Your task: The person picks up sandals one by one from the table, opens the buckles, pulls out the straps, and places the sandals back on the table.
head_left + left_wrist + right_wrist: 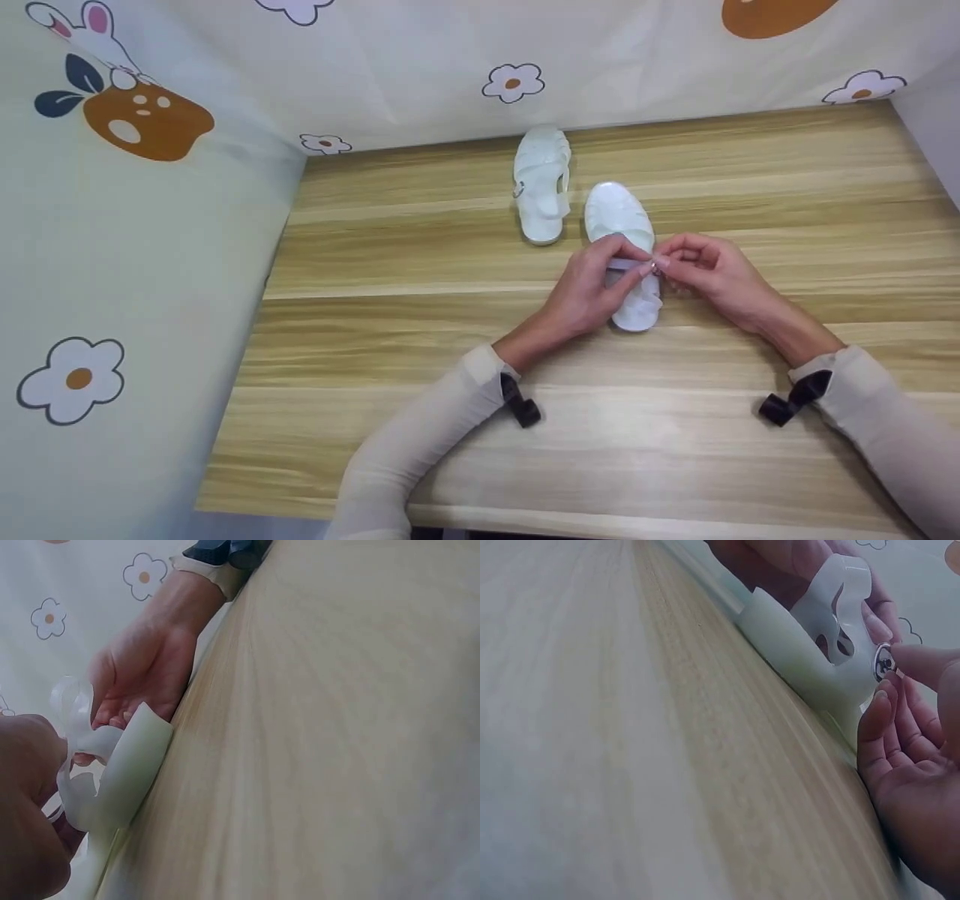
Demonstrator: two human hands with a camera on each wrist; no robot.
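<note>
Both forearms come in from the near table edge, sleeves cream and ribbed, a black strap at each wrist. Left hand (592,289) lies over the heel half of the near sandal (626,225), fingers curled, thumb and forefinger pinching the thin strap (626,263) that crosses the shoe. Right hand (709,274) is angled in from the right, fingers bent, fingertips (919,660) pinching the small round metal buckle (883,661) at the strap's end. The two hands meet at that buckle, nearly touching each other.

Near sandal: translucent white, soft glossy jelly plastic, rounded toe pointing away from the person, woven-look bands over the front, thick pale sole edge seen in the wrist views. It sits flat on the table (420,315), about mid-table, right of centre.

Table: light wood-grain laminate, matte, long straight streaks running left to right.

Farther back, the second sandal (541,184), same white jelly type with caged bands and a side buckle, lies just beside the near one's toe, apart from it, close to the back edge.

Behind and on the left, a pale cloth backdrop (420,52), wrinkled, printed with white flowers, orange mushrooms and a rabbit.
</note>
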